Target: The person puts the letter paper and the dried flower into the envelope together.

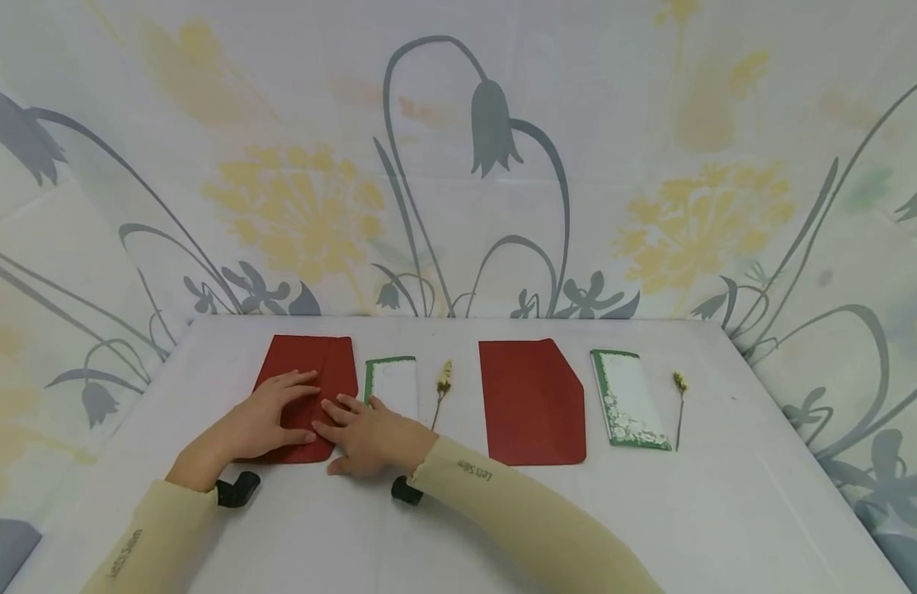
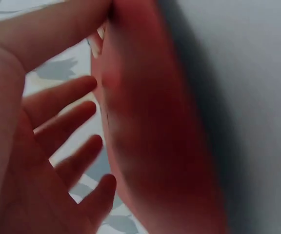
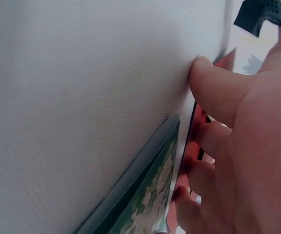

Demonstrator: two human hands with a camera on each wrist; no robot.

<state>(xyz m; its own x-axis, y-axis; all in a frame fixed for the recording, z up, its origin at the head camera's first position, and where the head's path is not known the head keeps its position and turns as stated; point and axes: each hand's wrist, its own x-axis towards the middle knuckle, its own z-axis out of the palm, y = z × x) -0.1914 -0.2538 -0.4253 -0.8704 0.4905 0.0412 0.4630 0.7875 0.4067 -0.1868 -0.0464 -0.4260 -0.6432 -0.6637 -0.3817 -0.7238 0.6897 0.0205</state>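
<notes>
A red envelope (image 1: pixel 310 353) lies at the left of the white table, with both hands over it. Spread fingers of my left hand (image 1: pixel 258 421) touch the envelope from its left side; the left wrist view shows these fingers nearly straight along the red paper (image 2: pixel 150 112). My right hand (image 1: pixel 373 437) rests at the envelope's right edge, fingers spread across it and thumb on the tablecloth. Just beyond the right hand lies a white card with a green border (image 1: pixel 394 381), partly covered by that hand. Its floral corner (image 3: pixel 150 200) shows in the right wrist view.
Right of that card lies a small dried yellow flower (image 1: pixel 444 381), its stem end near the right wrist. Farther right are a second red envelope (image 1: pixel 533 404), a second green-bordered card (image 1: pixel 631 396) and another dried flower (image 1: pixel 679 400). Patterned cloth (image 1: pixel 458 206) rises behind the table.
</notes>
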